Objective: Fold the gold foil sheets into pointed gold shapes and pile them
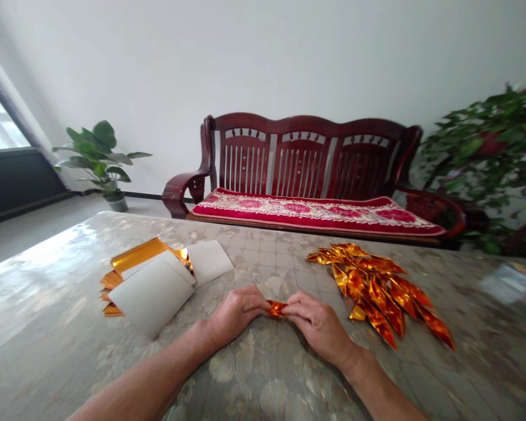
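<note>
Between my two hands is a small piece of folded gold foil paper (276,307), shiny orange-gold. My left hand (235,313) pinches its left end, and my right hand (319,324) pinches the right end. The fingers hide both ends of the paper. Off to the right lies a pile of folded gold foil pieces (377,286), pointed and boat-like in shape. On the left is a loose stack of foil paper sheets (153,295), some with the white side up and some showing gold.
A patterned cover lies over the table (263,251). At its right side is a clear plastic packet (511,283), blurred. Beyond the table stand a dark red wooden bench (307,158) with a floral cushion (315,211), a potted plant (105,155) and a leafy plant (495,146).
</note>
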Available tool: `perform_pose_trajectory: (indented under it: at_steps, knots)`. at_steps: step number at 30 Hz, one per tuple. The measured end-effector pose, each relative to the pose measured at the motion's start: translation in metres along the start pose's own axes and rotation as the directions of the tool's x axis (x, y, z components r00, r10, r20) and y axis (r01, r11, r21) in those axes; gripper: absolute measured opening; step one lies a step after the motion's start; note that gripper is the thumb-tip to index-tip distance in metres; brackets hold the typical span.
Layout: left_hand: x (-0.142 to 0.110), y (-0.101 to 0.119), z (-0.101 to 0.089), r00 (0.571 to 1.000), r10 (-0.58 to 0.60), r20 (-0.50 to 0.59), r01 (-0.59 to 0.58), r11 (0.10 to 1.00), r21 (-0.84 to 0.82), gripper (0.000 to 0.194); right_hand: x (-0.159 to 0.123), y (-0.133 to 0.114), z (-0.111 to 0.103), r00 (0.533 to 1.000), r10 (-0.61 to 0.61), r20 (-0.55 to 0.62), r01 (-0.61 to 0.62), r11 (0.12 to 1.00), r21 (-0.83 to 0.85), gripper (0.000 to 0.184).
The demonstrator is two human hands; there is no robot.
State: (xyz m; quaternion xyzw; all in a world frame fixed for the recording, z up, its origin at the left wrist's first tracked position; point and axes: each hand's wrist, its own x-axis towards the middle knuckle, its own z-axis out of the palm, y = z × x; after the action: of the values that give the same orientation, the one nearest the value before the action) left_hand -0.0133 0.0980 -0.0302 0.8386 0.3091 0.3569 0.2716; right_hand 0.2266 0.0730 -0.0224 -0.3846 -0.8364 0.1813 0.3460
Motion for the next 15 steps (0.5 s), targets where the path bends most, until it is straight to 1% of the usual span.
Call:
perform_pose_trajectory:
  at_steps: [3,6,11,15]
  knots:
    - [0.0019,-0.0006,0.002,1.0,-0.018,-0.013,0.018,1.0,0.013,0.018,0.0006,0.0042,0.0034,0.998,0.059,-0.014,-0.057,0.994,0.089,0.019]
    - [0.0024,-0.0003,0.0039,0.998,-0.058,-0.021,0.059,0.998,0.03,0.015,0.0013,0.0053,0.0039,0.996,0.088,-0.009,-0.086,0.988,0.128,0.018]
    - [0.0019,0.0018,0.0054,0.995,-0.1,0.009,0.099,0.991,0.094,0.015,0.0018,0.0016,0.0027,0.995,0.096,0.016,-0.097,0.989,0.115,0.016]
    - [0.0026,0.0066,0.005,0.988,-0.153,0.019,0.15,0.983,0.109,0.013,0.0019,0.0,0.0033,0.995,0.097,0.037,-0.1,0.988,0.114,0.013]
